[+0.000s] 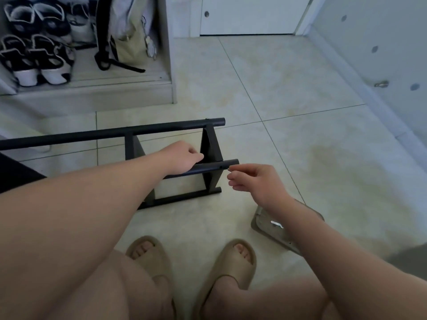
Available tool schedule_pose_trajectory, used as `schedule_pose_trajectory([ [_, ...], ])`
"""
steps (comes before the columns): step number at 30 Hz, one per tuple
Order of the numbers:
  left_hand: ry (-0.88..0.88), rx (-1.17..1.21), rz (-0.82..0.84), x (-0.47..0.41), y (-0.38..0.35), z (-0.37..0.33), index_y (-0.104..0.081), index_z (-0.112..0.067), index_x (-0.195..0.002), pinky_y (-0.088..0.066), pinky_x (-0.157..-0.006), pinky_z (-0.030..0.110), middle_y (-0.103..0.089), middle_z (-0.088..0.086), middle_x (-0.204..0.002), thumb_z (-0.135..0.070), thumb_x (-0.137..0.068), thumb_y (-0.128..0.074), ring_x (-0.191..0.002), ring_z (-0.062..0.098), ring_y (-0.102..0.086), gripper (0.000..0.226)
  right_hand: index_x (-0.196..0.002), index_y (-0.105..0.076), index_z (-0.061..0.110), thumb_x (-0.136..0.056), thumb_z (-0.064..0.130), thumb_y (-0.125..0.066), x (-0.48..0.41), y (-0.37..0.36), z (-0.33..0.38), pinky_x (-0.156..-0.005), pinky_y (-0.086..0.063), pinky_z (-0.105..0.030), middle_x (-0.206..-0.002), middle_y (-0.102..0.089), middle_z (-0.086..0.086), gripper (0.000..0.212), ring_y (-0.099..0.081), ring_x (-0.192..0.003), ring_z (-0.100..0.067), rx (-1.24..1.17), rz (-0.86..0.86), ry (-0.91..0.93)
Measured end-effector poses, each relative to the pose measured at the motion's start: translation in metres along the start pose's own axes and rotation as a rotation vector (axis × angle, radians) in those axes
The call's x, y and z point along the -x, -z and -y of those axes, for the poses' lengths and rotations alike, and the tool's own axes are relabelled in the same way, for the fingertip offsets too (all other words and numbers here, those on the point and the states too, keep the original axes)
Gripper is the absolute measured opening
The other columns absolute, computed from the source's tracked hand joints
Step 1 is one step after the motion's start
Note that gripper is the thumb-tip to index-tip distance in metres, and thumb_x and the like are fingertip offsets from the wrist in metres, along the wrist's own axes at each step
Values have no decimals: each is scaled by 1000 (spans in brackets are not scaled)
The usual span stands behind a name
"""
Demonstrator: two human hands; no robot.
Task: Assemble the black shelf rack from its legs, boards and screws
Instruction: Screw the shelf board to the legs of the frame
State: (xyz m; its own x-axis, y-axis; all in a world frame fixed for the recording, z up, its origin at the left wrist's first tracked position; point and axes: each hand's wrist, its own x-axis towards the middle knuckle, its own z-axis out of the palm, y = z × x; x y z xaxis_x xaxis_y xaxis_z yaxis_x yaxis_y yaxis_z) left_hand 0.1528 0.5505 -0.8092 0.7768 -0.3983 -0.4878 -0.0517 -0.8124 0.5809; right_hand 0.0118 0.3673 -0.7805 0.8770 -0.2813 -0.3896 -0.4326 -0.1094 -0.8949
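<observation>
- Tiled floor [288,93]: rack [129,132] lies on its side, tubes running left-right.
- Left hand [182,158] curls round the leg [208,166].
- Right hand [256,181] pinches a screw [228,169] just right of the leg's hole [221,167].

looks like a home entryway, with pale floor tiles [277,88], pairs of sneakers [34,58] lined up on a low open shoe shelf [104,82], a beige bag [129,38] leaning beside them, a white door [249,15] at the far end and beige house slippers [235,262] on the feet.
</observation>
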Motion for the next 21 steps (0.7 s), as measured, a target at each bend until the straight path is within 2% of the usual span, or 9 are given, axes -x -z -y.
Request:
schedule_pose_trajectory([
  [2,-1,-24,61,-9,-6,-3,-69,-18,-99,-45,-97,36,-67,1,-106,-46,-99,-51,-99,24,-59,33,-91,-73,13,-92,1,-69,-7,-3,-3,-74,-62,-27,-84,-75,-14,14,-72,-72,-14,21,-7,11],
  [5,5,-39,128,-19,-14,-11,-54,-24,-86,-37,-78,34,-53,3,-87,-48,-99,-47,-80,21,-46,28,-86,-69,9,-90,-2,-69,-19,-7,-9,-70,-61,-29,-84,-74,-20,12,-71,-68,-17,43,-34,11],
  [7,23,12,146,-24,-19,-17,-56,-20,-82,-37,-73,34,-59,4,-78,-47,-99,-45,-74,24,-49,33,-83,-66,8,-90,-3,-70,-25,-10,-15,-68,-60,-28,-82,-74,-19,14,-71,-68,-19,57,-46,7],
  [9,64,113,159,-28,-25,-22,-63,-16,-85,-46,-83,34,-72,5,-78,-45,-99,-44,-73,27,-66,37,-82,-65,9,-90,-3,-70,-30,-12,-21,-65,-58,-25,-79,-73,-15,15,-71,-67,-18,68,-48,3],
  [11,101,189,161,-33,-31,-25,-68,-10,-96,-49,-95,34,-76,9,-82,-43,-101,-44,-74,24,-75,41,-82,-65,9,-90,-3,-69,-34,-15,-26,-64,-58,-25,-77,-73,-12,16,-71,-67,-16,80,-56,1],
  [14,120,194,165,-39,-34,-25,-69,-4,-109,-49,-95,32,-76,7,-80,-43,-102,-44,-65,20,-74,47,-81,-64,11,-90,-3,-69,-38,-18,-32,-70,-61,-32,-75,-73,-9,18,-72,-69,-18,88,-77,2],
  [18,120,190,220,-40,-31,-24,-67,-4,-112,-48,-101,42,-77,13,-90,-44,-104,-43,-83,25,-75,47,-80,-65,13,-90,0,-69,-41,-22,-37,-78,-61,-43,-68,-73,0,17,-73,-73,-24,120,-106,17],
  [21,105,175,258,-37,-32,-25,-64,-3,-115,-49,-100,42,-76,14,-98,-40,-106,-40,-87,28,-75,45,-79,-64,20,-91,9,-70,-37,-28,-43,-79,-58,-48,-71,-72,0,17,-71,-78,-29,258,-130,85],
])
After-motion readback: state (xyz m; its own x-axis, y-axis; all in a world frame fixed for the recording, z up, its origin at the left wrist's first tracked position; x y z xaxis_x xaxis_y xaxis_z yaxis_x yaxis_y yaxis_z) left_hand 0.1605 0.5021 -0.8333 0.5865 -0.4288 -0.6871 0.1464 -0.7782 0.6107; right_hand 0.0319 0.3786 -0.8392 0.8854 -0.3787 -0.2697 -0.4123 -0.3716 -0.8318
